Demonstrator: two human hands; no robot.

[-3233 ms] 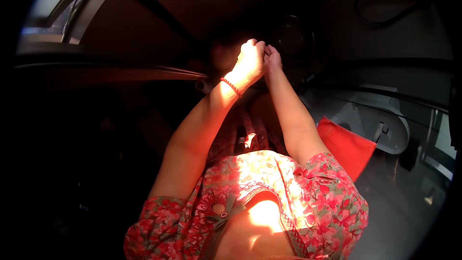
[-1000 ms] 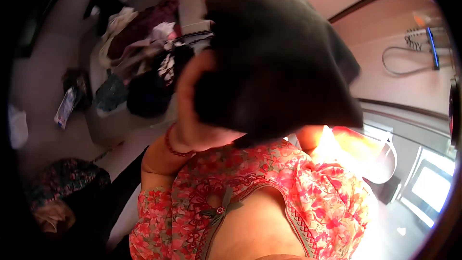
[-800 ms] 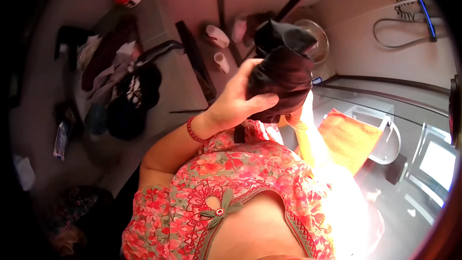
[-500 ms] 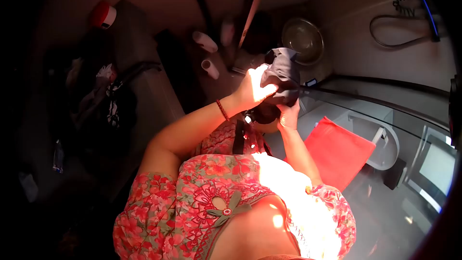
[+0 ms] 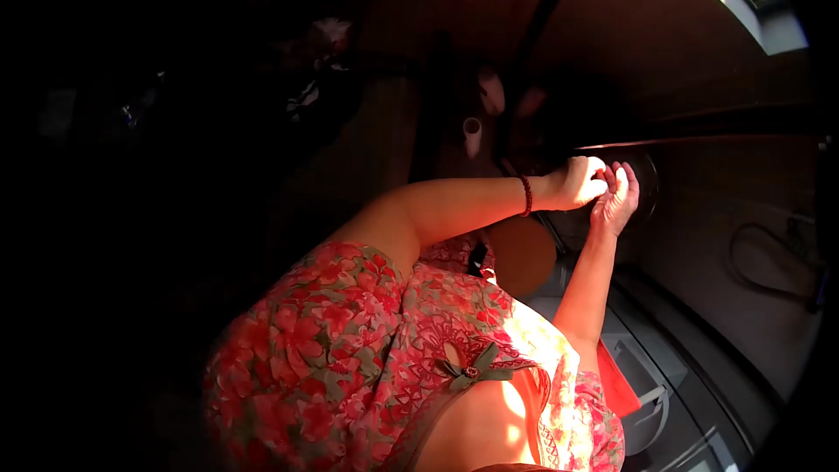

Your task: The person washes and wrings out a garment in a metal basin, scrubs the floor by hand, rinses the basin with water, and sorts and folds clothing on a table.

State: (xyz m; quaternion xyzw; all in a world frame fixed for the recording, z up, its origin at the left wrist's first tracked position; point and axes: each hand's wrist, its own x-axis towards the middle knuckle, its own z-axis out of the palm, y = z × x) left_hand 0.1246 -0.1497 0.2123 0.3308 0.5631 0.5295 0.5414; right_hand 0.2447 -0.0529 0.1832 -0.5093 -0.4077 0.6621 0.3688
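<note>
My left hand, with a dark red beaded bracelet at the wrist, is closed with thumb and fingers drawn together. Its fingertips meet or nearly meet those of my right hand. My right hand is turned palm inward, its fingers loosely curved and a little apart. Whether anything small sits between the fingertips cannot be made out. Right behind the hands shows the dim rim of a round bowl. The dark cloth is not visible in either hand.
Two pale tubular objects, one a white tube, stand beyond my left forearm. A red flat piece and a white frame lie by my right elbow. A dark cable loop hangs at right. Deep shadow covers the left side.
The dark cloth held in both hands earlier is no longer seen in them. The view has turned, so the hands appear further right, fingertips close together. The scene is darker.
</note>
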